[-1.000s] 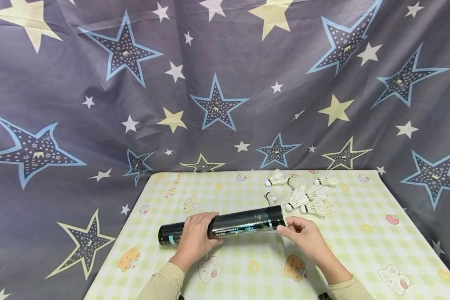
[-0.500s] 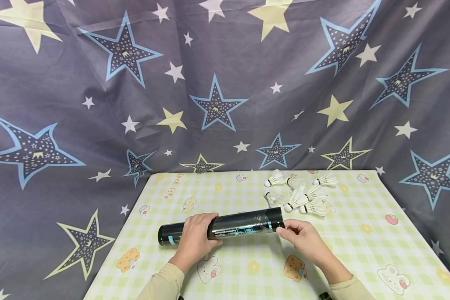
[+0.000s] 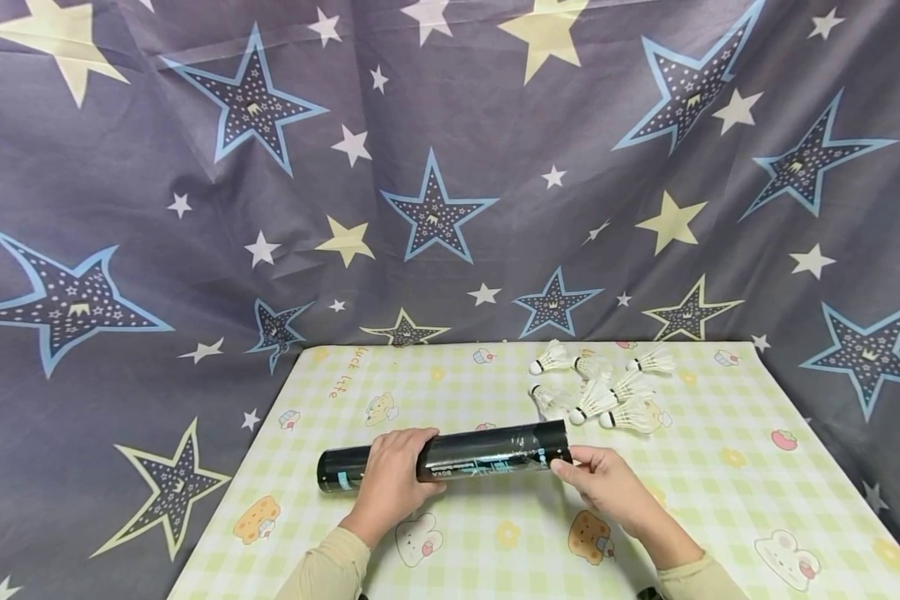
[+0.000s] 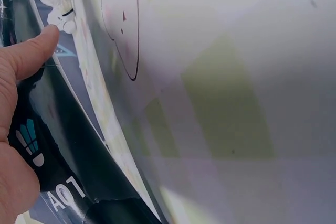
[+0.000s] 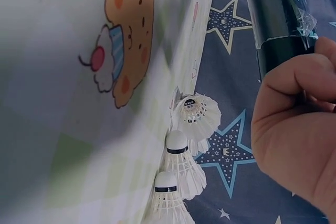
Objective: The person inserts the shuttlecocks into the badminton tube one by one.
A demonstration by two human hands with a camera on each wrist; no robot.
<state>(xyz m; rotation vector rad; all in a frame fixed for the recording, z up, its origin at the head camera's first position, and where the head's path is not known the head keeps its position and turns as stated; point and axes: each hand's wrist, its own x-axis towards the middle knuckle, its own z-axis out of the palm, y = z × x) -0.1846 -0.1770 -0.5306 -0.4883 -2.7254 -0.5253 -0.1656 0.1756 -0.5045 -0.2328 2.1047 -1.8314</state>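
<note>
Table (image 3: pixel 720 492) back edge meets the starry curtain (image 3: pixel 465 108) — wide stretch of checked cloth to my right, narrower strip left of the black tube (image 3: pixel 487 450). I hold that crosswise mid-table: left hand (image 3: pixel 394 473) wrapped round it, right hand (image 3: pixel 607 485) pinching its right end, fingertips partly hidden. Shuttlecocks (image 3: pixel 591 402) lie just beyond. Tube's glossy — cyan and white print, crinkled clear film.

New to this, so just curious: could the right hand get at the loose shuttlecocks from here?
Probably yes: the loose shuttlecocks lie just beyond the right hand, and nothing shows between them. It holds the end of the black tube, though, and would likely let go first.
</note>
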